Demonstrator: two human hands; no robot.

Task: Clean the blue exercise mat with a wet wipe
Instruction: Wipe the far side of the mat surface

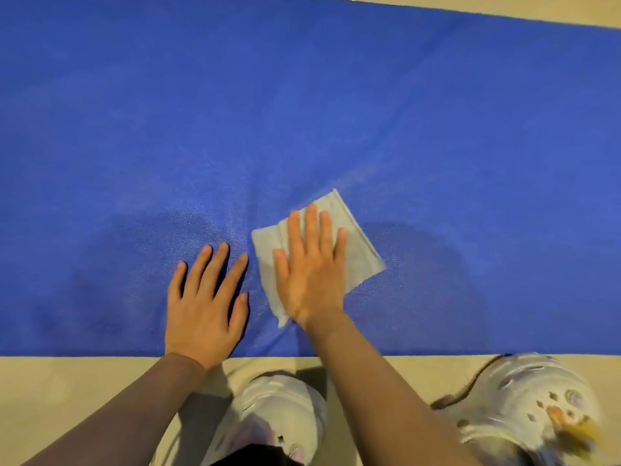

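Note:
The blue exercise mat (302, 112) lies flat across most of the view, its near edge just in front of my feet. A pale grey wet wipe (361, 250), spread out flat, lies on the mat near that edge. My right hand (311, 267) presses flat on the wipe with straight fingers, covering its middle. My left hand (206, 304) rests flat on the bare mat just left of the wipe, fingers spread, holding nothing. A damp sheen shows on the mat around both hands.
Beige floor (50, 391) runs along the mat's near edge and shows again at the top right corner (537, 8). My two white perforated clogs (279, 418) (524, 401) stand on the floor just short of the mat.

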